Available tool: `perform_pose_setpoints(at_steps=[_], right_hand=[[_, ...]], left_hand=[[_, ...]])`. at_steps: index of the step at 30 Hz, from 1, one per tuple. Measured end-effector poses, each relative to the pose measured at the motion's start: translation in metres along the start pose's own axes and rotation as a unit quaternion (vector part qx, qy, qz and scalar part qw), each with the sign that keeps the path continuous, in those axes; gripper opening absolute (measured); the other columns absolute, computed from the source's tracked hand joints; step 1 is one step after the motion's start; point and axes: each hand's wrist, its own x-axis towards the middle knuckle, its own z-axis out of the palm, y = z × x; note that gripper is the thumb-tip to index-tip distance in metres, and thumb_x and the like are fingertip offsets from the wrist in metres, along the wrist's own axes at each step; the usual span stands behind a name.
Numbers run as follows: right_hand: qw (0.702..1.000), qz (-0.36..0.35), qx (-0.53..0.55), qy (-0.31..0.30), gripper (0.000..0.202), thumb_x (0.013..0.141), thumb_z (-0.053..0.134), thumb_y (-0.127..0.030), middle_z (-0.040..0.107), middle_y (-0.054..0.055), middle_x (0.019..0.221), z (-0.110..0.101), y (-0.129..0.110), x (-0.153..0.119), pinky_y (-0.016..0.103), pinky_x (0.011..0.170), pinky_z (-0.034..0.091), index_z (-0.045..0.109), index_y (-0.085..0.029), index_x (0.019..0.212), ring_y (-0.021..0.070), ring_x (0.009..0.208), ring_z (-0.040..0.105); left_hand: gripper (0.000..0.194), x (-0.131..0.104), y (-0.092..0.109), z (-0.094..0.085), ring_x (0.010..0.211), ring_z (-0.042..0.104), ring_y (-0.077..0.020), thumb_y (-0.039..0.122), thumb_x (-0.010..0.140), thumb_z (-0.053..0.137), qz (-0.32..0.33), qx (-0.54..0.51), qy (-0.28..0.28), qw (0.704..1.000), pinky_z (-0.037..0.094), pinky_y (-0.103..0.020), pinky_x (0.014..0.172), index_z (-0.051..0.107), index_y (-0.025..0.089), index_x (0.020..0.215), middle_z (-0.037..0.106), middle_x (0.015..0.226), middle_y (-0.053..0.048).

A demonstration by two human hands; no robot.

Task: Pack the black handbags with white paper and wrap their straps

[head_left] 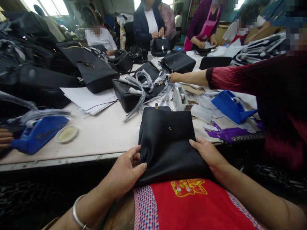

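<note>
A black leather bag (168, 147) with a small gold stud on its face rests against the table's front edge, above a red apron. My left hand (127, 169) grips the bag's left side, thumb on the front face and fingers bent round the edge. On the opposite side, my right hand (207, 153) holds the bag's right edge, its thumb on the front and its other fingers partly hidden behind. A small metal clasp (156, 106) shows at the bag's top.
Behind the bag lies another black bag (127, 94) with plastic-wrapped straps. Blue tape dispensers (39, 134) (231, 105) stand at both sides, a round dish (67, 134) and white sheets (90, 99) at left. A person's arm (192, 77) reaches in from the right; several people work behind.
</note>
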Motion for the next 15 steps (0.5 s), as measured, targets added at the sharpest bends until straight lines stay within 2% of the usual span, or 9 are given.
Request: perform_pose_setpoints(at_steps=[3, 5, 6, 8, 10, 12, 13, 15], right_hand=[[0.999, 0.015, 0.027, -0.008, 0.022, 0.073, 0.071, -0.032, 0.075, 0.004, 0.082, 0.000, 0.004, 0.005, 0.036, 0.073, 0.057, 0.065, -0.019, 0.090, 0.0218, 0.073, 0.070], [1.000, 0.001, 0.010, -0.006, 0.024, 0.074, 0.070, -0.035, 0.074, 0.004, 0.081, 0.001, 0.006, 0.009, 0.034, 0.071, 0.057, 0.065, -0.019, 0.090, 0.0218, 0.072, 0.069], [1.000, -0.013, -0.014, -0.001, 0.026, 0.075, 0.069, -0.038, 0.074, 0.003, 0.081, 0.003, 0.006, 0.011, 0.034, 0.069, 0.056, 0.065, -0.019, 0.092, 0.0220, 0.072, 0.069], [0.996, -0.053, -0.072, 0.011, 0.030, 0.077, 0.067, -0.042, 0.075, 0.003, 0.081, 0.006, 0.004, 0.015, 0.033, 0.068, 0.055, 0.067, -0.019, 0.097, 0.0226, 0.073, 0.069], [0.988, -0.089, -0.123, 0.017, 0.035, 0.079, 0.065, -0.044, 0.075, 0.004, 0.084, 0.011, 0.001, 0.017, 0.033, 0.070, 0.055, 0.068, -0.018, 0.101, 0.0234, 0.077, 0.070], [0.980, -0.114, -0.161, 0.015, 0.038, 0.080, 0.063, -0.045, 0.076, 0.005, 0.089, 0.016, -0.002, 0.018, 0.034, 0.073, 0.055, 0.068, -0.017, 0.105, 0.0247, 0.083, 0.070], [0.976, -0.122, -0.178, 0.015, 0.039, 0.081, 0.062, -0.046, 0.076, 0.006, 0.092, 0.018, -0.004, 0.018, 0.035, 0.075, 0.055, 0.068, -0.016, 0.106, 0.0253, 0.086, 0.070], [0.969, -0.134, -0.208, 0.010, 0.042, 0.082, 0.060, -0.047, 0.076, 0.007, 0.098, 0.022, -0.007, 0.017, 0.036, 0.078, 0.055, 0.068, -0.016, 0.109, 0.0264, 0.089, 0.070]], left_hand=[[0.075, 0.000, -0.013, -0.001, 0.103, 0.067, -0.0218, 0.028, 0.077, 0.070, 0.004, -0.067, 0.012, 0.998, 0.051, -0.037, 0.097, 0.043, 0.015, 0.145, 0.070, 0.112, -0.009], [0.077, 0.004, -0.022, -0.006, 0.098, 0.067, -0.0215, 0.030, 0.077, 0.069, -0.031, -0.098, 0.024, 0.994, 0.053, -0.036, 0.092, 0.039, 0.012, 0.145, 0.070, 0.107, -0.010], [0.076, 0.007, -0.024, -0.011, 0.092, 0.068, -0.0216, 0.032, 0.078, 0.067, -0.055, -0.084, 0.029, 0.994, 0.054, -0.037, 0.086, 0.038, 0.009, 0.144, 0.070, 0.101, -0.010], [0.070, 0.014, -0.021, -0.021, 0.081, 0.067, -0.0223, 0.034, 0.081, 0.061, -0.069, 0.031, 0.052, 0.996, 0.055, -0.038, 0.077, 0.041, 0.006, 0.141, 0.068, 0.093, -0.009], [0.060, 0.020, -0.006, -0.028, 0.088, 0.066, -0.0249, 0.033, 0.083, 0.057, 0.008, 0.217, 0.101, 0.971, 0.055, -0.042, 0.083, 0.048, 0.007, 0.137, 0.067, 0.100, -0.012], [0.051, 0.026, 0.020, -0.026, 0.108, 0.062, -0.0276, 0.029, 0.084, 0.056, 0.143, 0.368, 0.128, 0.910, 0.050, -0.045, 0.098, 0.056, 0.012, 0.132, 0.062, 0.119, -0.015], [0.047, 0.030, 0.036, -0.021, 0.118, 0.057, -0.0284, 0.029, 0.085, 0.056, 0.207, 0.415, 0.117, 0.878, 0.046, -0.046, 0.105, 0.058, 0.014, 0.130, 0.058, 0.128, -0.016], [0.047, 0.042, 0.064, -0.005, 0.132, 0.048, -0.0302, 0.034, 0.088, 0.058, 0.293, 0.470, 0.042, 0.831, 0.038, -0.046, 0.113, 0.059, 0.015, 0.131, 0.053, 0.139, -0.016]])
